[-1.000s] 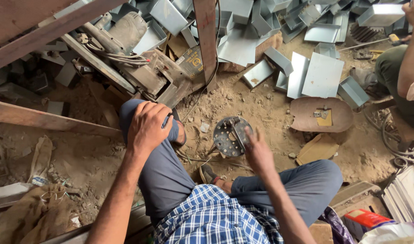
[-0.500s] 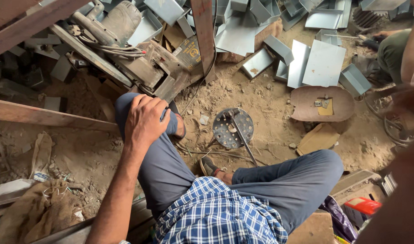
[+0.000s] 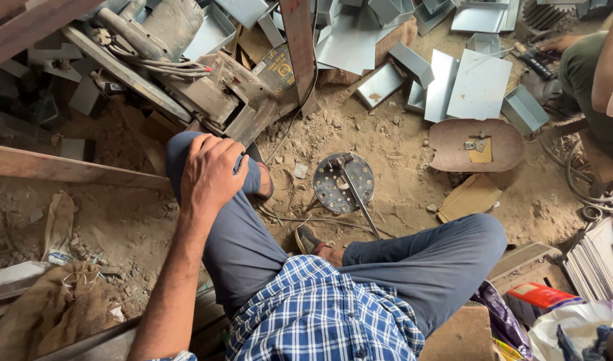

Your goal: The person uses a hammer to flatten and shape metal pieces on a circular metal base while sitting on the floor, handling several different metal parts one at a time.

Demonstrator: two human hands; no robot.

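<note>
Left hand (image 3: pixel 211 175): lying spread, palm down, fingers loosely curled over the raised left knee in grey-blue trousers (image 3: pixel 206 160), gripping no object. Right hand: sitting out of the head view; state cannot be told.

Round perforated grey metal disc (image 3: pixel 344 182): lying flat on the dirt floor (image 3: pixel 393 144) between the person's feet, well apart from the left hand, a thin metal rod (image 3: pixel 364 207) lying slanted across its lower edge.

Rusty brown oval metal plate (image 3: pixel 477 145): resting on the floor to the right of the disc.

Folded grey sheet-metal trays and panels (image 3: pixel 479 83): piling along the floor's far edge.

Blue-and-white checked shirt (image 3: pixel 320 314): showing at the near edge.

Another person's arm (image 3: pixel 610 60): reaching in at the far right corner.
</note>
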